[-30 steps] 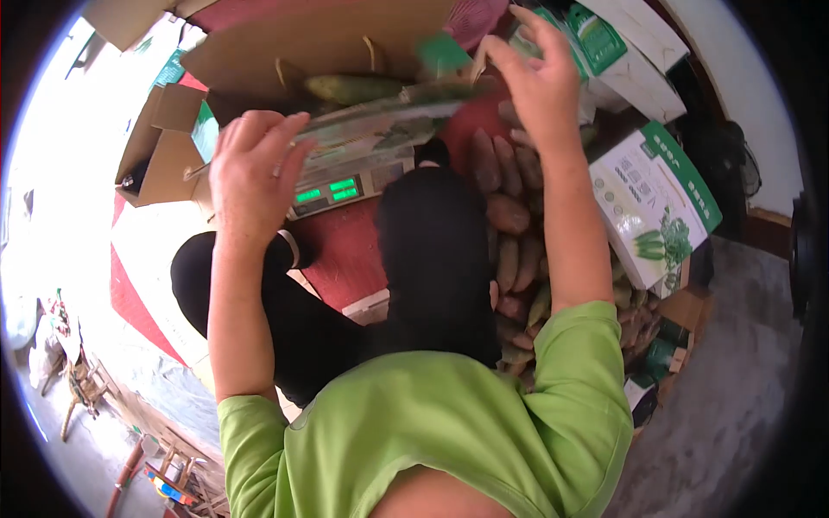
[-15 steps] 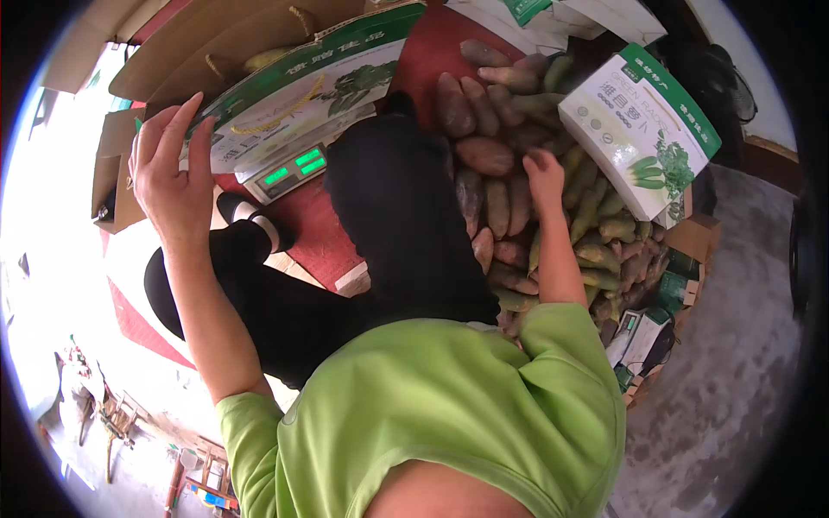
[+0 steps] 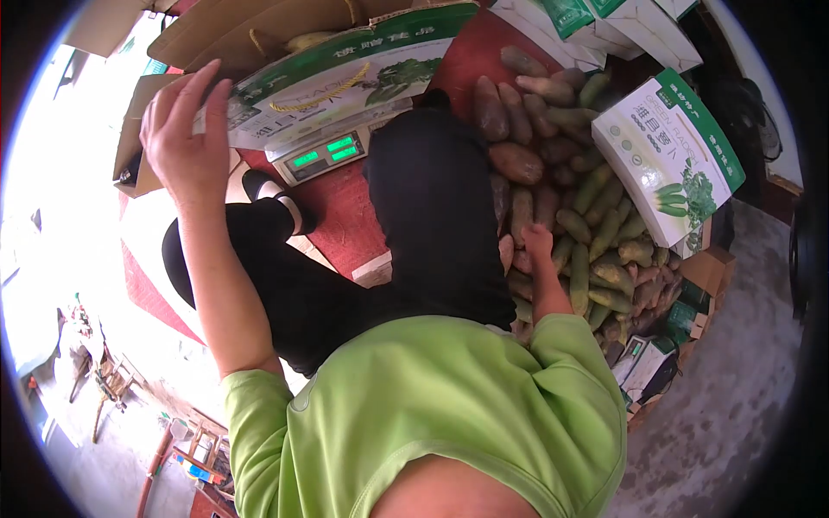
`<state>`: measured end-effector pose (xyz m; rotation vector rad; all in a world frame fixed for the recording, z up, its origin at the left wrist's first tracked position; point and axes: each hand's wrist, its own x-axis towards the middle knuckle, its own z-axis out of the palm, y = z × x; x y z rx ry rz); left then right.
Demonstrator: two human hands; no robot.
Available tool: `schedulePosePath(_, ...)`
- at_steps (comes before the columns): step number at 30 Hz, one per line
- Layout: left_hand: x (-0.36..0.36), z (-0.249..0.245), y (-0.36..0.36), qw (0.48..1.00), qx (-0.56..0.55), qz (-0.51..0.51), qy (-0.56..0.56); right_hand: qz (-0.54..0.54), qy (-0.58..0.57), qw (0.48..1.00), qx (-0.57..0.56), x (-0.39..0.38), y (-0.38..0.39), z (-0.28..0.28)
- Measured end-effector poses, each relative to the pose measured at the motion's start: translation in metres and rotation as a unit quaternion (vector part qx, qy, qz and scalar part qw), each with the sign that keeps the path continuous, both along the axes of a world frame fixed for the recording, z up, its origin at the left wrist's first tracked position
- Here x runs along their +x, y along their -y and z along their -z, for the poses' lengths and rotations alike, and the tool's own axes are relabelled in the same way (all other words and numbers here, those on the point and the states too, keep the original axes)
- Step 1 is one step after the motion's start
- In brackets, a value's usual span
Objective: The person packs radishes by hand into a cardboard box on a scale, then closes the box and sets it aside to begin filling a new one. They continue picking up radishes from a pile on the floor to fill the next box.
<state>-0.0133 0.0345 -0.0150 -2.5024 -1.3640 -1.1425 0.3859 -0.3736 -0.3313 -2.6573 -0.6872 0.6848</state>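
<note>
My left hand (image 3: 186, 138) is raised beside the near left end of a large open carton (image 3: 345, 91), its fingers spread and holding nothing. The carton, white and green with a yellow rope handle, rests on a digital scale (image 3: 324, 157) with lit green digits. To the right, my right hand (image 3: 538, 242) reaches into a pile of green radishes (image 3: 596, 186). Its fingers are curled at the lower end of a long brownish radish (image 3: 522, 214); the fingertips are partly hidden.
A white and green radish box (image 3: 665, 160) stands on the right of the pile. More white boxes (image 3: 643, 34) are at the top right. A second scale (image 3: 635, 358) sits at the lower right of the pile. A red mat (image 3: 345, 216) lies beneath my legs.
My right hand has moved down the pile toward my body and onto a different radish. My left hand stays spread by the carton. The whole view has shifted slightly.
</note>
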Motion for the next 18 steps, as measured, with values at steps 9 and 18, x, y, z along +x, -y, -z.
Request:
schedulePosePath(9,-0.037,-0.017,-0.008,0.867,-0.254,-0.100,0.416,0.041,-0.031,0.999,-0.001,-0.010,-0.017,-0.031)
schedulePosePath(18,-0.093,0.010,-0.038,0.738,-0.427,-0.088,0.515,0.081,-0.067,0.994,0.012,0.021,-0.011,-0.011)
